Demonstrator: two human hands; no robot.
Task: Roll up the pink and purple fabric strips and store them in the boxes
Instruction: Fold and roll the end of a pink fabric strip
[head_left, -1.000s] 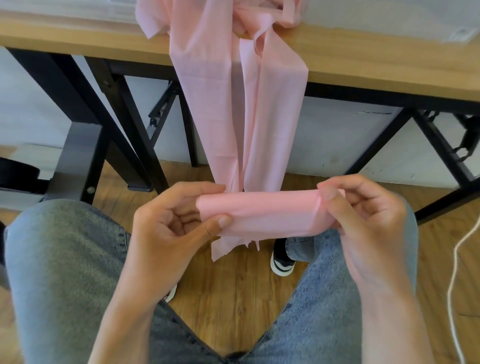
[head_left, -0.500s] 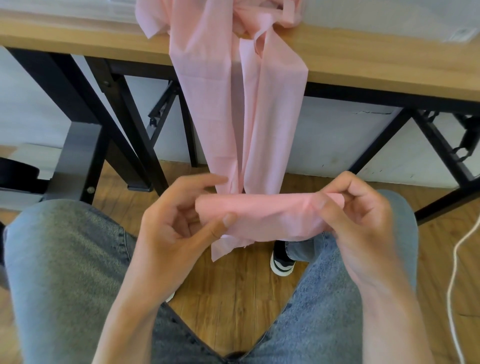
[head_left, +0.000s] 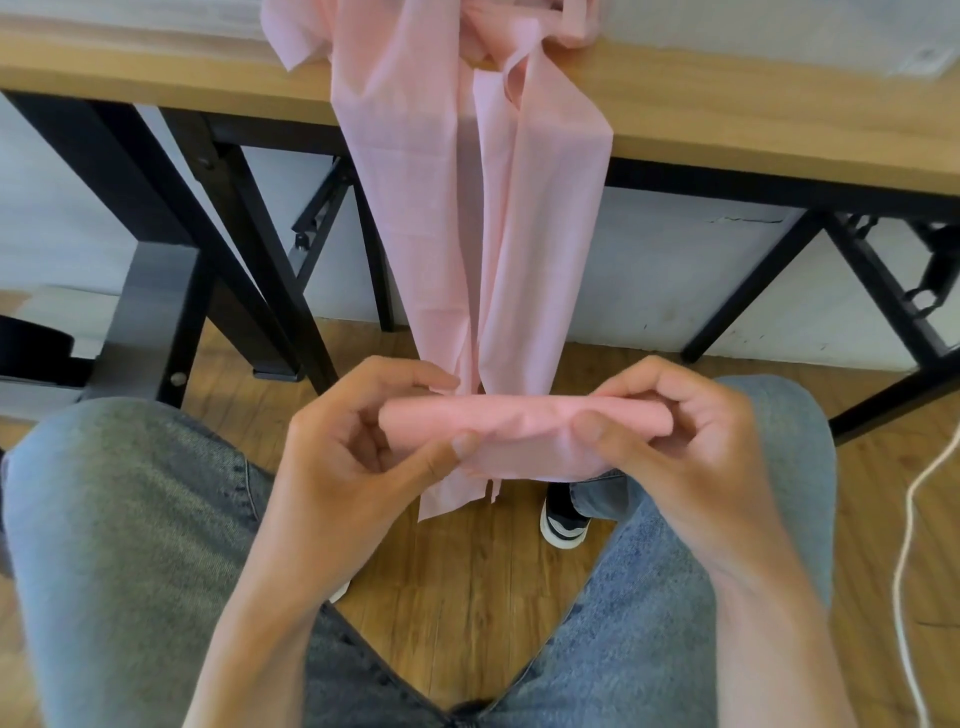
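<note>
From the head camera I see both hands held above the lap, between the knees, working one roll of pink fabric (head_left: 519, 423). The left hand (head_left: 343, 457) grasps the roll's left end, thumb pressed against its near face and fingers curled over the far side. The right hand (head_left: 691, 447) grasps the right end the same way, its thumb laid across the front of the roll and its fingers bent over the top. The roll lies level, side to side, and is still joined to the pink fabric strips (head_left: 467, 218) that hang straight down from the near edge of the table (head_left: 753, 119). Those strips come off a loose pink heap at the table's far side, cross the wooden top and drop over the edge near its middle. A short loose tail of the fabric (head_left: 452, 493) dangles below the roll, beside the left thumb. Under the hands I see blue jeans (head_left: 130, 519) on both legs, a dark shoe with a white sole (head_left: 563, 519) on the wood floor (head_left: 467, 597), and a white cable (head_left: 914, 545) along the right side. I cannot see any purple strips or boxes here.
</note>
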